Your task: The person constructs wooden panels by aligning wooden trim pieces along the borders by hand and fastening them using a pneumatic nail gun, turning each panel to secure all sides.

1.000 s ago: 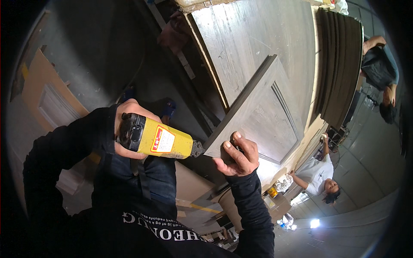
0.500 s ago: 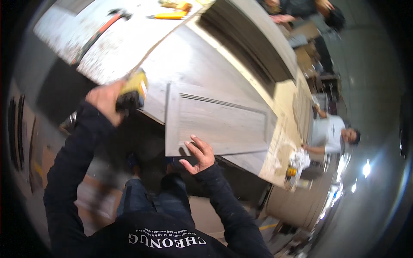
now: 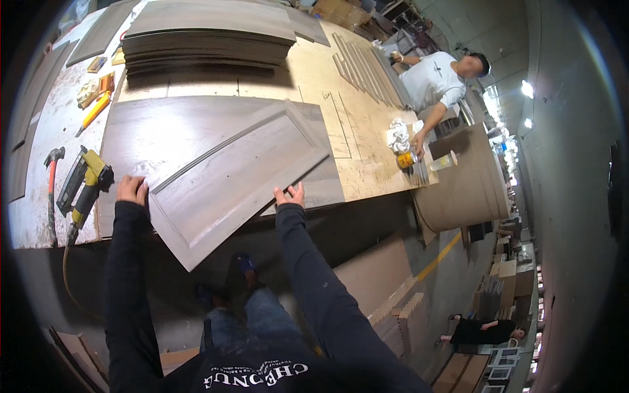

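Observation:
A grey wood-grain cabinet door [image 3: 229, 173] with a recessed centre panel lies askew over a flat grey board [image 3: 141, 124], its lower corner sticking out past the table's near edge. My left hand [image 3: 133, 190] grips the door's left end, fingers on top of the frame. With the fingers of my right hand [image 3: 289, 195] I hold its near long edge; the thumb is partly hidden. Left of my left hand, a yellow and black air nail gun [image 3: 84, 187] rests on the white tabletop, its hose hanging over the edge. Beside it lies a hammer [image 3: 52, 190] with a red and black handle.
A tall stack of grey panels [image 3: 209, 39] stands at the back of the table. An orange-handled tool [image 3: 96, 112] lies far left. At the right, a co-worker [image 3: 436, 82] reaches toward a yellow can [image 3: 406, 159] by white rags [image 3: 398, 135]. Wood strips [image 3: 367, 69] lie behind.
My left hand has let go of the nail gun, which now lies on the table, and has taken hold of the door. The door has turned askew, and the view has swung.

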The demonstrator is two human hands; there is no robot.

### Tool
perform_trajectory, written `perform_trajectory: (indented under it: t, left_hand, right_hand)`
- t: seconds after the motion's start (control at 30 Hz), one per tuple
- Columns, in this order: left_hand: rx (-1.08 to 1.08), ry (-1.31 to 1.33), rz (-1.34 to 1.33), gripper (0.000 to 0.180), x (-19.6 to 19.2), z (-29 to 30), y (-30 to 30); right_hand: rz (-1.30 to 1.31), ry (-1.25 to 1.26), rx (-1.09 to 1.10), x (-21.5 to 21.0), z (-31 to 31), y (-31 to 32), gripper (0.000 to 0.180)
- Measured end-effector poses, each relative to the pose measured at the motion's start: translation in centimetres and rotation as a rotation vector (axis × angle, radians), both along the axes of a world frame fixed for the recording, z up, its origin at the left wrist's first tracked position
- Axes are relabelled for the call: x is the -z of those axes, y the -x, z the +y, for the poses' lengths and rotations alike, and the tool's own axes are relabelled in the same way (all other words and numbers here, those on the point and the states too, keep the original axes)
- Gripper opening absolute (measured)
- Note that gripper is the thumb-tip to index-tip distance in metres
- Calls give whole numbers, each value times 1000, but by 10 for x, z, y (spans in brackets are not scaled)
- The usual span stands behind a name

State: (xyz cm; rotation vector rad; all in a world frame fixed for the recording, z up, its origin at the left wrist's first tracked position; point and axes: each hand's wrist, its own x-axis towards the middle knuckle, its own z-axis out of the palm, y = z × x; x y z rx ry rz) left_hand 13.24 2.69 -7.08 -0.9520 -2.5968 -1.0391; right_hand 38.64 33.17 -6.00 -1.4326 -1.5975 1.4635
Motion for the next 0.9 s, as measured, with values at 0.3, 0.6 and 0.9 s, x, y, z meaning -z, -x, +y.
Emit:
perform_trajectory:
  t: [0.3,0.6,0.9]
  left_hand:
    - [-356,-744,-1099,37,-19,-2,-268]
    - [-578,-1102,-778,40,0,54,-316]
    - [-478,-745,-462,31,1,35,-320]
  right_hand:
    - [135,-46,-337,6,88,41,82]
    - [122,-621,-1671,-66,-100,11,54]
    - [250,-996,-1608,-38,-98,-11,48]
